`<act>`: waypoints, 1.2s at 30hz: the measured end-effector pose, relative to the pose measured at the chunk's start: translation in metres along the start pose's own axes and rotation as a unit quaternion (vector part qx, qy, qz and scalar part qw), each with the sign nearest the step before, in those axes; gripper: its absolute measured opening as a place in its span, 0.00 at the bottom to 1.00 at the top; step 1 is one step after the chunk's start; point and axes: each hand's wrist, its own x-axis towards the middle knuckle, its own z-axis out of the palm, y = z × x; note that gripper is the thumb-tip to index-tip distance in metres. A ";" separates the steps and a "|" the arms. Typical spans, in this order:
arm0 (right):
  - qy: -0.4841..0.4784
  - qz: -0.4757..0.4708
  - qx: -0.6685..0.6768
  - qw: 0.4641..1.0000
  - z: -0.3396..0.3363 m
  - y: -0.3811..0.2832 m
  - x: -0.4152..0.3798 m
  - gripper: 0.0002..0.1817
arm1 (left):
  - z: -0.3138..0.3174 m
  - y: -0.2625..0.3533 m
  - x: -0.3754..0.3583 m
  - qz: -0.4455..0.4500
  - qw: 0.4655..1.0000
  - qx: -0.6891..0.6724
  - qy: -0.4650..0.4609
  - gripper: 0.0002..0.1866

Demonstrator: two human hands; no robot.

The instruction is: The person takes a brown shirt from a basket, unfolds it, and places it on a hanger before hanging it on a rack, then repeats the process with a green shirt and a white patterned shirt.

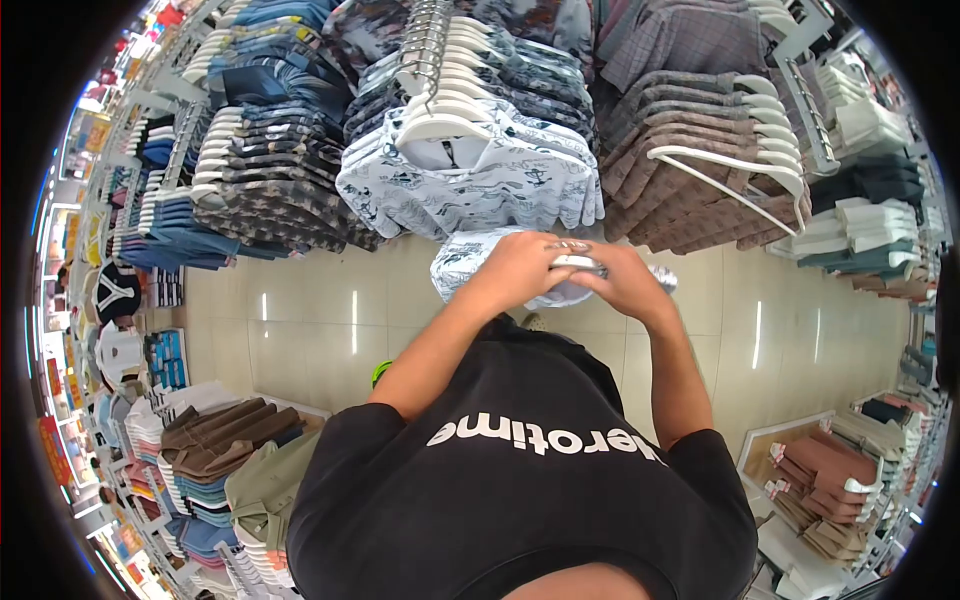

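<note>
In front of my body, a white shirt with a dark print (462, 262) hangs down on a white hanger (578, 262). My left hand (520, 268) is closed over the shirt and hanger from the left. From the other side, my right hand (625, 278) closes on the hanger, its fingers meeting those of the left. Both hands hide much of the collar. Just beyond them, a similar printed shirt (470, 190) hangs at the front of a row on white hangers (440, 128).
Brown patterned garments (690, 170) hang to the right, with a bare white hanger (730, 165) at their front. Dark camouflage garments (290, 180) hang at left. Behind me are stacked clothes (230, 435) and a low display of brown garments (830, 470). Tiled floor (310, 310) lies between.
</note>
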 end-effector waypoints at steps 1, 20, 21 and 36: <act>-0.028 0.038 0.032 0.998 0.001 0.000 0.003 0.18 | -0.012 0.003 -0.004 -0.085 0.994 -0.067 -0.034 0.17; 0.166 0.113 0.067 0.977 -0.046 0.004 -0.035 0.12 | 0.044 -0.111 -0.063 -0.350 0.720 -0.579 0.156 0.21; 0.178 0.131 0.056 0.974 -0.050 0.005 -0.038 0.12 | 0.040 -0.112 -0.059 -0.346 0.687 -0.600 0.222 0.19; 0.256 0.134 0.063 0.955 -0.072 0.020 -0.045 0.15 | 0.037 -0.162 -0.109 -0.450 0.814 -0.083 0.357 0.11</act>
